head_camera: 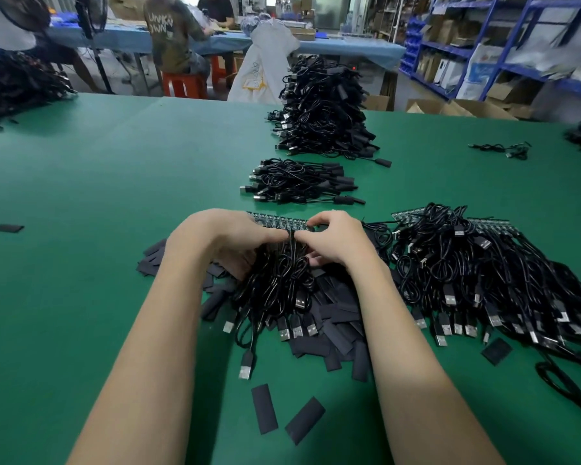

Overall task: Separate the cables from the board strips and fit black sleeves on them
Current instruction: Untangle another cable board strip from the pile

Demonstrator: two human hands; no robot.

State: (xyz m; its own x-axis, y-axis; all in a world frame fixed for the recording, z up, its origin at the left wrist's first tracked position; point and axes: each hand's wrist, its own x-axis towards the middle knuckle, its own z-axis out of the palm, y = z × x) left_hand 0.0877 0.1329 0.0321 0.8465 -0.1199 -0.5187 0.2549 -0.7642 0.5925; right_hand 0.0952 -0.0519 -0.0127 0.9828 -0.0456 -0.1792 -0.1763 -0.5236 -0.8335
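A green board strip (280, 222) with black USB cables (279, 283) attached lies across the middle of the green table. My left hand (227, 238) grips the strip's left part, thumb pointing right. My right hand (336, 239) pinches the strip at its right end, fingers curled over the edge. The cables hang toward me, their USB plugs (297, 327) spread over a heap of flat black sleeves (336, 317). Two loose sleeves (284, 416) lie nearer to me.
More strips with cables (477, 260) are heaped at my right. A small stack of sleeved cables (299, 181) and a tall pile (322, 105) stand beyond my hands. Another cable (503, 150) lies far right. People work at a blue table (349, 48) behind; shelves (503, 45) stand right.
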